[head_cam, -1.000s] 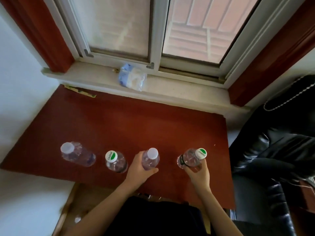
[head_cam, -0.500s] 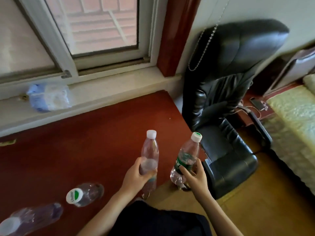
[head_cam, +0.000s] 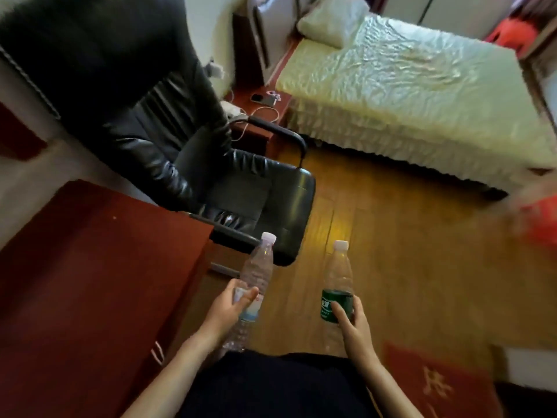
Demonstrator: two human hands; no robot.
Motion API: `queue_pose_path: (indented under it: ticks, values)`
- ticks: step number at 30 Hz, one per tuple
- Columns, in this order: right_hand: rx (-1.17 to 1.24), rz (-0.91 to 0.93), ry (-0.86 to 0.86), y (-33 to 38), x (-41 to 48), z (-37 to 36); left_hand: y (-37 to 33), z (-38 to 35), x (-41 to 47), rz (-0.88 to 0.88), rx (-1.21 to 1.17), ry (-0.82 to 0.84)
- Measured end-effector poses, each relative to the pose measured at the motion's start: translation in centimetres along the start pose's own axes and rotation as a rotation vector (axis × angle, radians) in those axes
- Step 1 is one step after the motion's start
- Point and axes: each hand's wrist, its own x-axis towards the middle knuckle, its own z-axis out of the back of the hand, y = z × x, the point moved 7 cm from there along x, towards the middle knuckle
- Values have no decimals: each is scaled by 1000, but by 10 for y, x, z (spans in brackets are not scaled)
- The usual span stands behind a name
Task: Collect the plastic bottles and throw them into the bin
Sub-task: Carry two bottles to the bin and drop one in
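Observation:
My left hand (head_cam: 226,312) grips a clear plastic bottle (head_cam: 257,273) with a pale cap around its middle, held upright and tilted slightly right. My right hand (head_cam: 351,319) holds a second clear bottle with a green label (head_cam: 337,285) and a white cap, also upright. Both bottles are held in front of my body above the wooden floor, just right of the red-brown desk (head_cam: 90,282). No bin can be made out. The bottles left on the desk are out of view.
A black leather office chair (head_cam: 168,140) stands close ahead on the left, its seat edge near the left bottle. A bed with a pale yellow cover (head_cam: 407,95) fills the upper right. Wooden floor (head_cam: 422,251) stretches ahead; a red mat (head_cam: 437,384) lies at lower right, something red and blurred (head_cam: 539,221) at the right edge.
I have turned right, away from the window and desk, lifting both bottles off the desk. The view now faces the chair, floor and bed; the two other bottles have left the frame.

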Motion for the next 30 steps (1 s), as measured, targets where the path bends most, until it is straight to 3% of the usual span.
queue_pose_path:
  ticks: [7, 15, 22, 30]
  values:
    - [131, -108, -391, -59, -48, 146, -58, -147, 34, -51, 194, 269]
    - [327, -270, -682, -104, -57, 220, -129, -252, 97, -170, 362, 408]
    - [386, -267, -780, -95, 43, 302, -192, -345, 204, -205, 371, 497]
    - [420, -209, -920, -27, 169, 447, -331, -476, 335, -269, 390, 655]
